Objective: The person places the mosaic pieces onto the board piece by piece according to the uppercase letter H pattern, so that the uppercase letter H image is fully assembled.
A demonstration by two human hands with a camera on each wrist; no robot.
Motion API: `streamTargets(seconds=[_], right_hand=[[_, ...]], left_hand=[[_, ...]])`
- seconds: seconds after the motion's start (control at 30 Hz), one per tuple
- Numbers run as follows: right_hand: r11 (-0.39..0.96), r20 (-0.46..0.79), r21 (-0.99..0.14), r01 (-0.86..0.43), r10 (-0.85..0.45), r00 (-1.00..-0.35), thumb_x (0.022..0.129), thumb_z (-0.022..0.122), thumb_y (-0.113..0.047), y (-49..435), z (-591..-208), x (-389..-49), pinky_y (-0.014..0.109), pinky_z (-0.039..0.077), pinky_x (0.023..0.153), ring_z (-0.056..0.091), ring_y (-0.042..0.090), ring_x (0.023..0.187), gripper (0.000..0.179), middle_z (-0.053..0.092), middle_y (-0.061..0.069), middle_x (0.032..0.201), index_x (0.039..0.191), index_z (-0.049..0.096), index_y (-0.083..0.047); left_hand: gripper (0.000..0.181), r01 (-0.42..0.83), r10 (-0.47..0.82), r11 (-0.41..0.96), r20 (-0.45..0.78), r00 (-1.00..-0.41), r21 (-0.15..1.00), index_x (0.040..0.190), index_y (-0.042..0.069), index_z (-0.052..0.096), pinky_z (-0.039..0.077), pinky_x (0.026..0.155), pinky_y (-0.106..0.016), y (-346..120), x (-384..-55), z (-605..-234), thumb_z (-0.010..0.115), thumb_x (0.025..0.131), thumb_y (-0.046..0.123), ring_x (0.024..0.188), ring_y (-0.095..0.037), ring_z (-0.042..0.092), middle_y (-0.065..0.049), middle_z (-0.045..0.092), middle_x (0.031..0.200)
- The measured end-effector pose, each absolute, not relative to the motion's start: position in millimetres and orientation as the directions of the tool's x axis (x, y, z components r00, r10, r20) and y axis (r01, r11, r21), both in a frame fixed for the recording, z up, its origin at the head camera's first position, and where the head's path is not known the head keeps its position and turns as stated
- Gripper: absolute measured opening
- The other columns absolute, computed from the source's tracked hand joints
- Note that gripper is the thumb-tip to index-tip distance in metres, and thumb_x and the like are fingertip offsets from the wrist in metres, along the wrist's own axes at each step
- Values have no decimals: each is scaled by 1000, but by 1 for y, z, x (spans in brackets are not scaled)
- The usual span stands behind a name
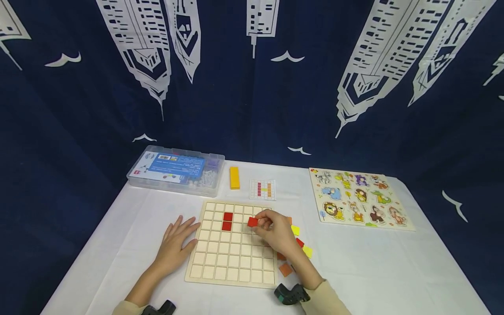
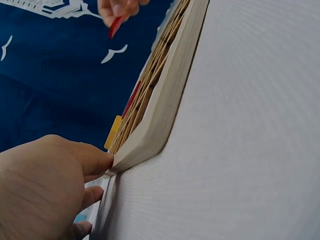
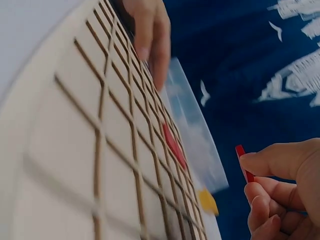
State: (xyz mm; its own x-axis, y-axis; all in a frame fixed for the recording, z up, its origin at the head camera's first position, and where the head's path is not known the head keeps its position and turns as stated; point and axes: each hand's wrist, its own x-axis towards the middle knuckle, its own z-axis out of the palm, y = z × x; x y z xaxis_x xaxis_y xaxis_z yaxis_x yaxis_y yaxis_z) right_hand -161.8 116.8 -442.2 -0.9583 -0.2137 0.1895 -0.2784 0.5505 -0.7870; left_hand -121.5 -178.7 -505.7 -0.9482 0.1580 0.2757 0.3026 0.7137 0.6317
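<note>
A wooden grid board [image 1: 212, 260] lies on the white table. Two red square tiles [image 1: 227, 221] sit one below the other in neighbouring cells of its upper left part. My right hand [image 1: 276, 230] pinches another red tile [image 3: 244, 163] between thumb and fingers, raised above the board's upper right area. My left hand [image 1: 175, 245] lies spread at the board's left edge, its thumb touching the rim in the left wrist view. Beside the board's right edge, partly hidden under my right arm, are loose orange tiles [image 1: 285, 269], yellow tiles [image 1: 307, 251] and a red tile [image 1: 300, 242].
Behind the board stand a clear plastic case [image 1: 177, 170] with a blue label, a yellow-orange block [image 1: 234, 178] and a small pattern card [image 1: 262, 190]. An animal puzzle board [image 1: 360, 199] lies at the back right. A dark blue curtain [image 1: 252, 96] hangs behind the table.
</note>
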Motion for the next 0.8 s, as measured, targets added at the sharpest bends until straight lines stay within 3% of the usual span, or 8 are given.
streamTargets(seconds=[0.3,0.8], right_hand=[[564,140,-748,-350,-381,-914,78,78,-6,66,-457,-162,16,42,56,46,2,59,18,59,-3,73,94,68,-5],[633,117,-682,-366,-400,-909,77,78,-8,56,-470,-163,17,39,56,43,1,58,18,61,-1,74,92,68,-9]], left_hand=[[44,285,158,715,249,-956,639,134,6,58,8,116,-65,-179,-124,-506,64,91,9,145,-47,21,-19,46,149],[45,281,159,720,244,-957,634,135,7,58,7,117,-64,-179,-125,-506,64,91,9,146,-46,21,-17,45,150]])
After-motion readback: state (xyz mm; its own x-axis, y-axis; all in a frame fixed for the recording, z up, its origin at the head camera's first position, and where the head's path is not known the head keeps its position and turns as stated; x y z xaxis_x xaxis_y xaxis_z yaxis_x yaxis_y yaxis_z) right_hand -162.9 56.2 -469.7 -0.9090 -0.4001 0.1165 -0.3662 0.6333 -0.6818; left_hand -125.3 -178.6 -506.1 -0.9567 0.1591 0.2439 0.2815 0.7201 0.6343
